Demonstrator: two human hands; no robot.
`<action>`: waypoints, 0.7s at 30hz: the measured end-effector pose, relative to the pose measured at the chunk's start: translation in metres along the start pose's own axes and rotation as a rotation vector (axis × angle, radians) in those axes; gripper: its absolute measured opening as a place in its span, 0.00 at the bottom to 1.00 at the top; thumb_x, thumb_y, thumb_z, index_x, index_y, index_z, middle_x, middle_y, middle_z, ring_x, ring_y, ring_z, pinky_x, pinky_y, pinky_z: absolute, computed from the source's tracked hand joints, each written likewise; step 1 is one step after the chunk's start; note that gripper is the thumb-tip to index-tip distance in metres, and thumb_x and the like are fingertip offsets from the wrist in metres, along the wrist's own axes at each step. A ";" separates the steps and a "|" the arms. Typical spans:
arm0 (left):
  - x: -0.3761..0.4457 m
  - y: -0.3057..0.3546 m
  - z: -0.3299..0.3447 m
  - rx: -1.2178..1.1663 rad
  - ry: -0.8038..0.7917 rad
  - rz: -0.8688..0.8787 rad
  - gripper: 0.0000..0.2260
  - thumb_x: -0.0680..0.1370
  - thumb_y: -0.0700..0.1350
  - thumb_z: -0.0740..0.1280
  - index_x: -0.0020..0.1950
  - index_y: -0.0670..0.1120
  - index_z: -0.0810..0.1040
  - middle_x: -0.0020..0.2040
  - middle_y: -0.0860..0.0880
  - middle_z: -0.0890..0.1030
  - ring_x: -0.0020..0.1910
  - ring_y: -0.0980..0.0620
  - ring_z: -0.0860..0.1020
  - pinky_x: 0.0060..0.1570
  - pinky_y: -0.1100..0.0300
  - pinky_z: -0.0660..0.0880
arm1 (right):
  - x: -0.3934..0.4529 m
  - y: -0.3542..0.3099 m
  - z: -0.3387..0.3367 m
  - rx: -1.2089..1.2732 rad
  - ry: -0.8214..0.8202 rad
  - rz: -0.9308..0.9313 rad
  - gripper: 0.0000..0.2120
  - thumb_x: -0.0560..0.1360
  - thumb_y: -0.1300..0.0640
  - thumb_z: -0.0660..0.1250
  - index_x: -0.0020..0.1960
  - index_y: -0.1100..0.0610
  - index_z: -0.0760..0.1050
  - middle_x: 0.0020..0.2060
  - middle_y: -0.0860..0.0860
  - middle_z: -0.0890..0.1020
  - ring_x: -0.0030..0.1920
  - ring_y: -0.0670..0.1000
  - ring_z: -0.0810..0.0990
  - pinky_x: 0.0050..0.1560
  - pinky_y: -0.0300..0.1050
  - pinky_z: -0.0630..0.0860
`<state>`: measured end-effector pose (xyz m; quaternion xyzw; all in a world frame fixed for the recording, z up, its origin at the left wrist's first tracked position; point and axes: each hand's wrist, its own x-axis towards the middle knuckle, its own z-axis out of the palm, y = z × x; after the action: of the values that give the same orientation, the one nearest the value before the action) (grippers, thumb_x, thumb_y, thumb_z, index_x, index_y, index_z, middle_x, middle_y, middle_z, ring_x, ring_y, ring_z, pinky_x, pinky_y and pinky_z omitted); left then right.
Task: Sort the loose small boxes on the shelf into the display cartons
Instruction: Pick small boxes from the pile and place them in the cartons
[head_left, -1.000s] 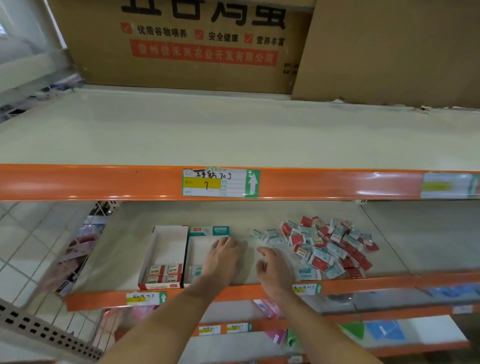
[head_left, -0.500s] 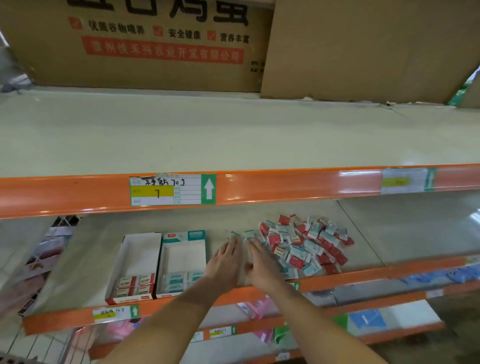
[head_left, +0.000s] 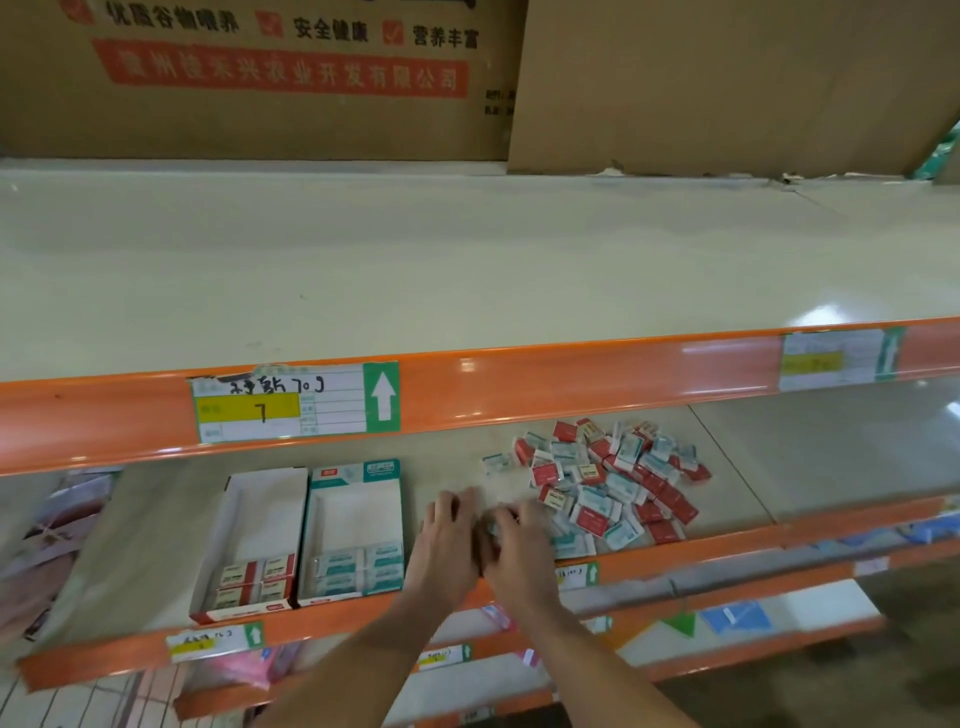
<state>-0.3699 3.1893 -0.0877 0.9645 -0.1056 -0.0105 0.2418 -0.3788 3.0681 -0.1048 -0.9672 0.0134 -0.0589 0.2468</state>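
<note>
Both hands now meet right of the teal carton (head_left: 358, 525): left hand (head_left: 449, 545) & right hand (head_left: 519, 551), fingers curled, gathering teal boxes off the pile (head_left: 608, 483); grip contents unclear. Next load prob. coming.

Retail shop: orange-edged shelving (head_left: 571, 374) carries price labels (head_left: 293, 402), with shipping cartons (head_left: 260, 78) stored above.
</note>
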 end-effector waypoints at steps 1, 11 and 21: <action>-0.008 -0.001 0.006 -0.047 0.041 0.004 0.23 0.77 0.46 0.65 0.72 0.50 0.65 0.63 0.48 0.67 0.61 0.47 0.71 0.57 0.56 0.74 | -0.002 0.001 0.000 0.010 0.004 -0.009 0.10 0.75 0.53 0.68 0.56 0.49 0.77 0.55 0.49 0.71 0.55 0.49 0.72 0.55 0.40 0.73; -0.017 0.001 0.003 -0.300 0.218 -0.129 0.21 0.75 0.41 0.70 0.66 0.45 0.70 0.68 0.46 0.64 0.63 0.49 0.71 0.62 0.62 0.69 | 0.000 -0.006 0.001 0.046 0.087 0.031 0.10 0.73 0.57 0.70 0.49 0.48 0.72 0.52 0.46 0.70 0.49 0.44 0.69 0.45 0.34 0.71; -0.014 0.002 0.005 -0.305 0.212 -0.196 0.21 0.77 0.41 0.67 0.70 0.46 0.68 0.67 0.49 0.68 0.64 0.51 0.71 0.62 0.61 0.70 | 0.007 -0.001 -0.007 0.363 0.053 0.143 0.12 0.78 0.61 0.66 0.60 0.50 0.74 0.52 0.42 0.76 0.51 0.41 0.77 0.53 0.36 0.78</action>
<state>-0.3841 3.1883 -0.0914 0.9181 0.0174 0.0516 0.3926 -0.3728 3.0651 -0.0977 -0.9014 0.0778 -0.0681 0.4204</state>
